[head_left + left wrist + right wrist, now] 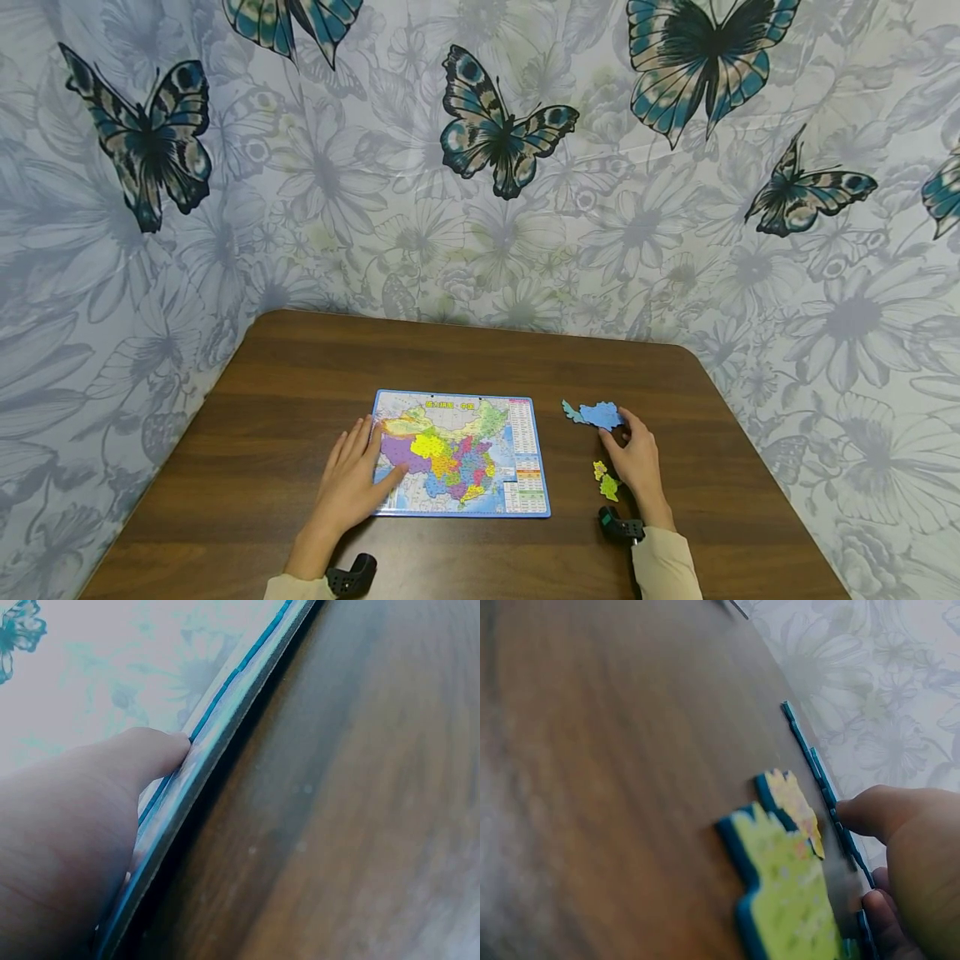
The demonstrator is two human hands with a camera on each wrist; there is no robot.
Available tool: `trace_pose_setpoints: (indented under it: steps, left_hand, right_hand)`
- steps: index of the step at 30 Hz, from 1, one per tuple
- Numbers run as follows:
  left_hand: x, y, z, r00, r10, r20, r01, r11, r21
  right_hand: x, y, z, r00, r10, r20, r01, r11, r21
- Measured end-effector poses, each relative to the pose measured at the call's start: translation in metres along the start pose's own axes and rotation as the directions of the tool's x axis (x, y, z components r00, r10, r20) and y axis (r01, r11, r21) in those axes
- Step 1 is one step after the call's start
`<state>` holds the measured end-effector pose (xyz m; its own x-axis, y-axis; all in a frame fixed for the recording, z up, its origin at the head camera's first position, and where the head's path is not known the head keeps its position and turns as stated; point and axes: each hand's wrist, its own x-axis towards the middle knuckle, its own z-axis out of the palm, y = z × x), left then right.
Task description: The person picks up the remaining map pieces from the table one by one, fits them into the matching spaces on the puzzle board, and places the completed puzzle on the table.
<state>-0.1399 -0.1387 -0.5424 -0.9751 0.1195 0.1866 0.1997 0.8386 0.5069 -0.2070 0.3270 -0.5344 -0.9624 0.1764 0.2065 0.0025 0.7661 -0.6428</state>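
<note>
The left hand lies spread across the left edge of the map board, thumb on its printed face, gripping nothing; the flat contact probably keeps the board steady. The board lies flat on the table, left of the loose pieces. Farther right lies a teal piece, close against the blue piece; whether they touch I cannot tell. Nearer, a yellow piece and a green piece sit together, seemingly kept within reach. Rightmost, the right hand pinches the blue piece's right end between thumb and fingers, likely because its thin rim suits an edge grip.
</note>
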Motion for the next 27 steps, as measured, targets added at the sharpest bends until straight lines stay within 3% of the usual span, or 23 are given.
trace_pose_setpoints:
  steps: [17, 27]
  left_hand:
    - [0.0002, -0.0014, 0.0025, 1.0, -0.001, -0.013, 0.001, 1.0, -0.002]
    - [0.0001, -0.0009, 0.0019, 1.0, 0.0, -0.012, 0.0, 1.0, 0.0]
  right_hand:
    - [0.0023, -0.001, -0.0011, 1.0, 0.01, 0.017, -0.01, 1.0, 0.005]
    - [0.004, 0.0002, 0.0001, 0.999, -0.034, 0.004, 0.034, 0.999, -0.018]
